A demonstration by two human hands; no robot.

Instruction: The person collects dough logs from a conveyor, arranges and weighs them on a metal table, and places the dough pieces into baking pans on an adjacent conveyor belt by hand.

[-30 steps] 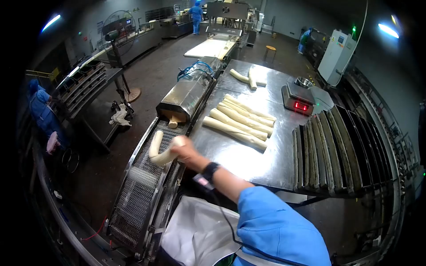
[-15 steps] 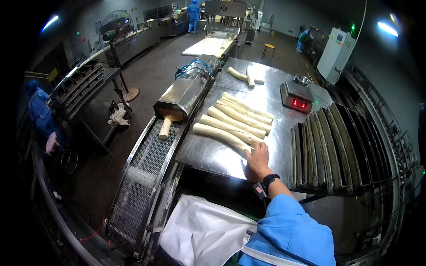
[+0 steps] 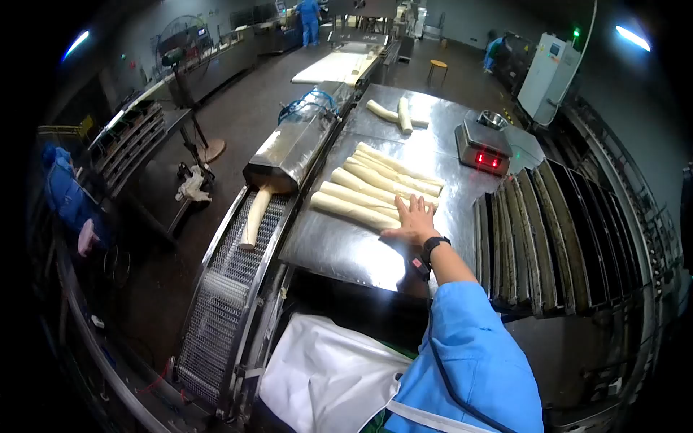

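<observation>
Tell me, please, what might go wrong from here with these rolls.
The right hand is spread over the ends of the nearest pale rolls, so too much pressure might dent them. These rolls lie close together, so dragging one could disturb its neighbour. On the mesh belt, another roll has its far end at the metal housing, so it might catch there.

white cabinet (image 3: 548, 76) = ref, green lamp (image 3: 577, 33) lit at its top | lit tube light (image 3: 633, 38) up and right of it | round-seat stool (image 3: 437, 65) left of it | standing person in blue (image 3: 309, 20) farther left, deeper in | fan (image 3: 172, 57) far left of it | pale rag (image 3: 193, 185) also far left, nearer me
</observation>
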